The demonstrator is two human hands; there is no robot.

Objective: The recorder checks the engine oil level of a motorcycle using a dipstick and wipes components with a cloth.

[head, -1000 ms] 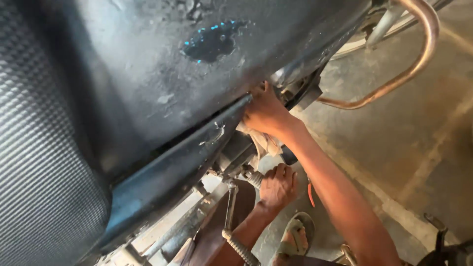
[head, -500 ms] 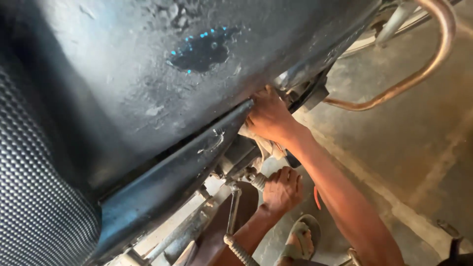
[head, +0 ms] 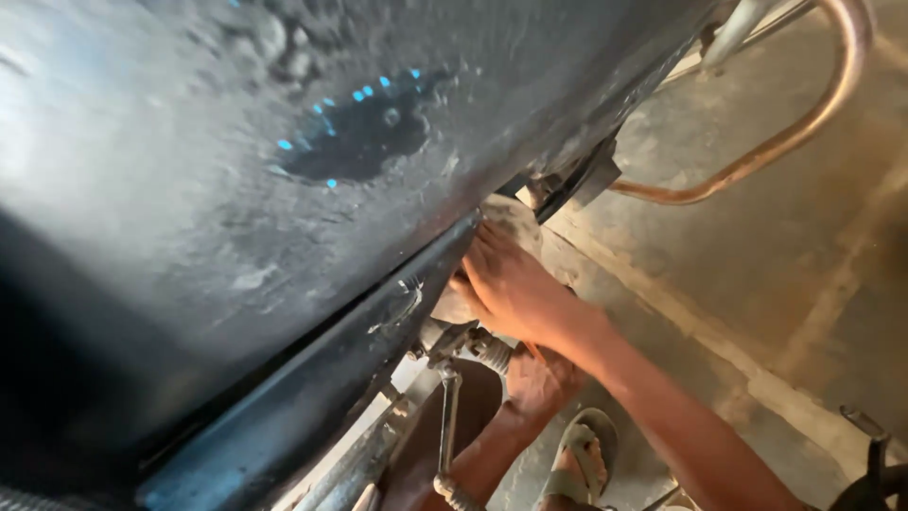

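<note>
Head view: you worked under a dark motorcycle tank (head: 284, 189).
Right hand (head: 515, 289): pressed a pale cloth (head: 511, 220) against the tank's lower edge.
Left hand (head: 539, 383): lower, nearer you, closed around a metal fitting (head: 473, 345).
Axis: tank edge ran diagonally, up-right.

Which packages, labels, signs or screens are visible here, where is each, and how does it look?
No package, label, sign or screen is in view.
The nearest thing to a marking is a dark patch with small blue specks on the grey fuel tank, above the right hand.
</note>
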